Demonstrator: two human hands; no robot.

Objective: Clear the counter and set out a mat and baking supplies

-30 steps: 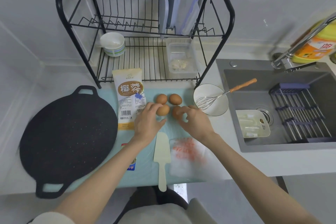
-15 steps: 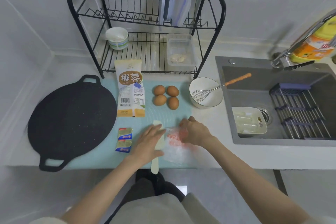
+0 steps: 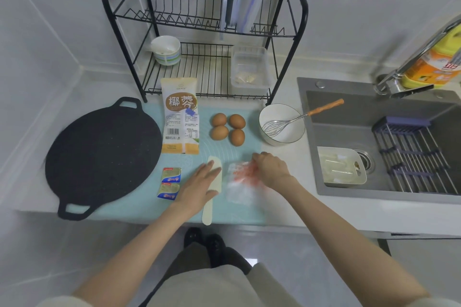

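Grip on the left is released: the left hand (image 3: 199, 185) lies flat, fingers straight, across the blade of the cream spatula (image 3: 207, 212), pressing it to the mat rather than holding it (likely nudging it straight, handle toward the person). The right hand (image 3: 270, 169) has its fingers bent down onto the upper edge of a clear plastic bag (image 3: 240, 192) with red print, and its grip looks like a pinch on that edge, though the bag is blurred. I judge it is being laid down or squared up just beside the spatula.

Both things sit on the near part of the pale blue mat (image 3: 139, 204), which is spread along the counter (image 3: 287, 202) and reaches its front edge. Two butter packets (image 3: 169, 183) lie side by side to the left of the spatula. Farther back, four eggs (image 3: 228, 129) huddle in a tight square, probably so that none rolls, beside a flat coconut packet (image 3: 180, 117). A white bowl (image 3: 264, 117) stands at the mat's right rear corner with a whisk (image 3: 277, 124) leaning in it, handle out over the sink (image 3: 349, 112). A black griddle pan (image 3: 102, 154) overlaps the mat's left edge, and the dish rack (image 3: 301, 20) stands behind.

The laying-out seems nearly done, with only small straightening left.
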